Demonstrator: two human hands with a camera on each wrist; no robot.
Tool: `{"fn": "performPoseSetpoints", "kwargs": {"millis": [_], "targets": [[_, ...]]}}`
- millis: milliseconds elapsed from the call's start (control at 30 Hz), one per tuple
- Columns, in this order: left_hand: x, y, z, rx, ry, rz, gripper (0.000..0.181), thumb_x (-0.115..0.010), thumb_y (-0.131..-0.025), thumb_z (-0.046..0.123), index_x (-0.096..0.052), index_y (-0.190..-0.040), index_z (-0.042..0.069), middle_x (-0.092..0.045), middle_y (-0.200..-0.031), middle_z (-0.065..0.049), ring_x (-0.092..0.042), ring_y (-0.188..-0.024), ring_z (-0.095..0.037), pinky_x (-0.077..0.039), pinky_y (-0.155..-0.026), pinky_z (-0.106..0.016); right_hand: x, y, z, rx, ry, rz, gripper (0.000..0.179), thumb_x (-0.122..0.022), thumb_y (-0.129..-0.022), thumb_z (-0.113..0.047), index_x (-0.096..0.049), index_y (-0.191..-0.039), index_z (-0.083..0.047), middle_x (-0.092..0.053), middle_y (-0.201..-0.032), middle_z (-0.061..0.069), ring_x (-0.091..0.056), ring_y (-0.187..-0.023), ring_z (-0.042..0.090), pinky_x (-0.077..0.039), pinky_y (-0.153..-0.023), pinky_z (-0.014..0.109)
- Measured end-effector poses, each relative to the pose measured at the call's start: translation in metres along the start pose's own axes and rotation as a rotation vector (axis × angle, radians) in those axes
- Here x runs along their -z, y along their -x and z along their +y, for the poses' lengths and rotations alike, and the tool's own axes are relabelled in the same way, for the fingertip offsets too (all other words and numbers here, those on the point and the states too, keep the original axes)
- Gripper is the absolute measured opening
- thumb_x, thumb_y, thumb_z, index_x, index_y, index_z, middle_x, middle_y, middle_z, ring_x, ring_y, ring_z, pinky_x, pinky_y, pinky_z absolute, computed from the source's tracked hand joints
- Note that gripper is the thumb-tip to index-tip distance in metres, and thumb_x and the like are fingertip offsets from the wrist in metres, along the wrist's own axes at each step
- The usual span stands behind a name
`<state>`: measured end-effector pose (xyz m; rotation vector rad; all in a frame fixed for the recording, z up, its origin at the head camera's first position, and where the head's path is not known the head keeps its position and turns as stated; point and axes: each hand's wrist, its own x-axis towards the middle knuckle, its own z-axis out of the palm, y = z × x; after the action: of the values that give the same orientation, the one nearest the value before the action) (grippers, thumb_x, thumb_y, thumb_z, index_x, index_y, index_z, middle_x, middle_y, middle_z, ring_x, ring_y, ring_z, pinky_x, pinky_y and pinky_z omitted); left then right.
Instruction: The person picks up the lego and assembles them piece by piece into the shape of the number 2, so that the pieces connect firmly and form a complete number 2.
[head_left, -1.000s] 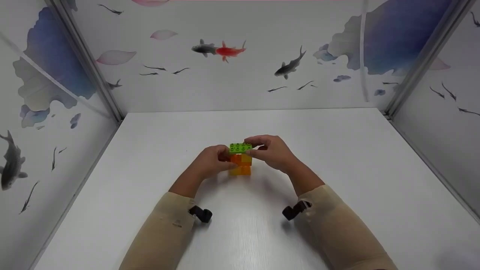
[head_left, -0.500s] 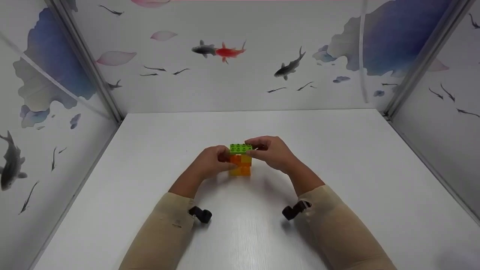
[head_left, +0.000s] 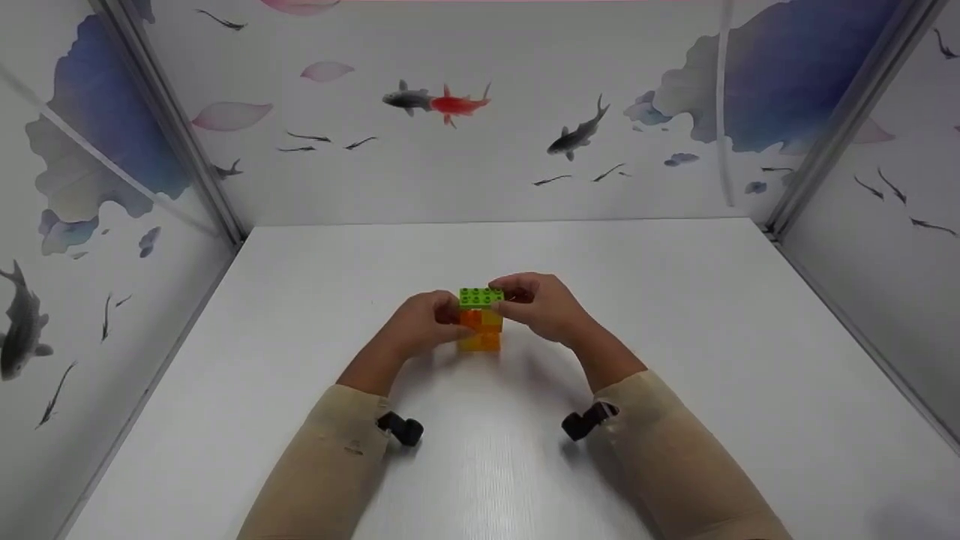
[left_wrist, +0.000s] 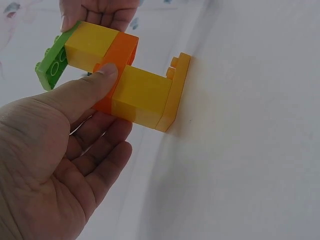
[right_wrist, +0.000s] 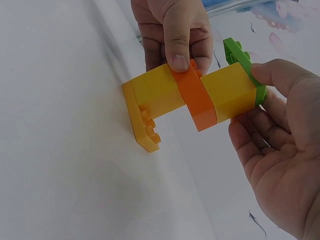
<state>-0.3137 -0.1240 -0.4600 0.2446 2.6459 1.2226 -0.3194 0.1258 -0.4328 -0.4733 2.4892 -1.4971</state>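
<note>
A stack of toy building bricks stands on the white table [head_left: 480, 465]. From the bottom it runs as a flat amber brick [left_wrist: 176, 95], a yellow block [left_wrist: 142, 92], a flat orange brick [right_wrist: 199, 100], another yellow block [right_wrist: 230, 90] and a thin green brick [head_left: 480, 298] with studs up. My left hand [head_left: 421, 324] pinches the orange brick midway up, thumb on the near side. At the top, my right hand [head_left: 546, 307] holds the right end of the green brick between thumb and fingers. The layers are offset, so the amber and green bricks overhang their yellow blocks.
White walls printed with fish and petals [head_left: 457, 101] enclose the table at the back and both sides. Metal posts [head_left: 176, 120] stand at the back corners. A black camera mount [head_left: 405, 429] sticks out from each sleeve.
</note>
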Motion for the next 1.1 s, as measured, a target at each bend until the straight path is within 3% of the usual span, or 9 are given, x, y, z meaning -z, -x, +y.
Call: {"fn": "performPoseSetpoints", "kwargs": {"millis": [567, 867, 1100], "targets": [[-0.001, 0.0, 0.001, 0.02, 0.041, -0.005, 0.033, -0.088, -0.091, 0.033, -0.071, -0.117, 0.022, -0.073, -0.116, 0.002, -0.065, -0.109, -0.023, -0.058, -0.106, -0.04, 0.014, 0.002, 0.006, 0.065, -0.027, -0.006, 0.043, -0.08, -0.096, -0.026, -0.071, -0.138, -0.026, -0.07, -0.139, -0.001, -0.07, -0.126, 0.023, -0.06, -0.106, 0.039], [-0.003, -0.001, -0.002, 0.0, 0.066, 0.007, 0.032, -0.089, -0.09, 0.031, -0.071, -0.116, 0.022, -0.074, -0.115, 0.003, -0.066, -0.11, -0.022, -0.057, -0.108, -0.04, 0.019, 0.0, 0.014, 0.022, -0.045, -0.019, 0.05, -0.087, -0.09, -0.029, -0.071, -0.137, -0.026, -0.069, -0.14, 0.001, -0.068, -0.129, 0.028, -0.06, -0.106, 0.041], [-0.002, 0.0, -0.003, -0.003, 0.066, 0.009, 0.033, -0.089, -0.09, 0.032, -0.071, -0.116, 0.022, -0.074, -0.115, 0.003, -0.066, -0.11, -0.022, -0.057, -0.108, -0.039, 0.015, -0.005, 0.023, -0.015, 0.005, -0.044, 0.05, -0.088, -0.089, -0.029, -0.072, -0.137, -0.026, -0.071, -0.135, 0.001, -0.068, -0.121, 0.024, -0.06, -0.103, 0.039]]}}
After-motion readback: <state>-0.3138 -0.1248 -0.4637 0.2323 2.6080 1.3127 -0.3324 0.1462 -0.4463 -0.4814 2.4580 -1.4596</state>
